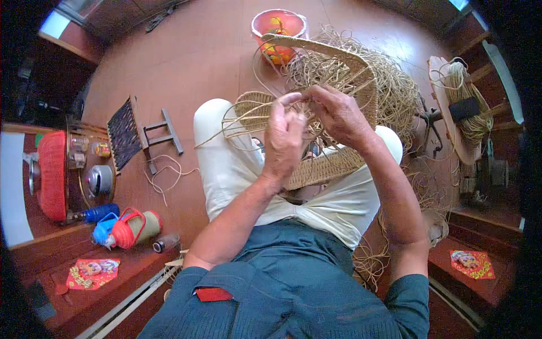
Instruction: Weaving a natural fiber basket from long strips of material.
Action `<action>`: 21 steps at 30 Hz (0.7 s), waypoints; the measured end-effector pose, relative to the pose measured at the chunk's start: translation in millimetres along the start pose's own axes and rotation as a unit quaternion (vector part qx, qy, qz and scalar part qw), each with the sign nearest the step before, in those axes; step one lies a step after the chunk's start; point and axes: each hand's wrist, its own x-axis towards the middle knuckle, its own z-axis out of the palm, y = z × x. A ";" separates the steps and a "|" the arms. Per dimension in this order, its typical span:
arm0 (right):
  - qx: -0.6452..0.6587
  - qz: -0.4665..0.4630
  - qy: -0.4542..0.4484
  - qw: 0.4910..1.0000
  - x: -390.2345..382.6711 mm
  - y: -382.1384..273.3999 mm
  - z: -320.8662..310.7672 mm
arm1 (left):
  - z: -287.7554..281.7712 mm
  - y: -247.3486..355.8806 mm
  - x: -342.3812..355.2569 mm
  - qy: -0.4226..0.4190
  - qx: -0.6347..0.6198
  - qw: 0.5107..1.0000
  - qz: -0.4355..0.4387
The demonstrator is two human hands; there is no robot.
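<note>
Across my lap lies a woven straw frame (330, 171), its bands curving around an open middle with loose strands trailing from it. Over that middle, my left hand (284, 135) is closed, its thumb and index finger brought together at a thin straw cord (272, 89). My right hand (339, 116) meets it from the right, fingers bent and pinched at the same spot, fingertips nearly touching the left ones. The exact grip on the cord is partly hidden by the fingers. Several looser strands hang by the left band, over my left knee.
A big tangled heap of straw cord (395, 96) lies beyond the frame, beside a red patterned bucket (279, 25). At left are a small stool (125, 135), a red thermos (127, 229) and a glass jar (166, 243). A bench (443, 107) holding a cord coil stands right.
</note>
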 end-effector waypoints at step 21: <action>0.085 0.107 0.279 0.950 -28.0 5.6 52.1 | -53.4 67.3 -50.3 -0.146 0.238 0.960 -0.003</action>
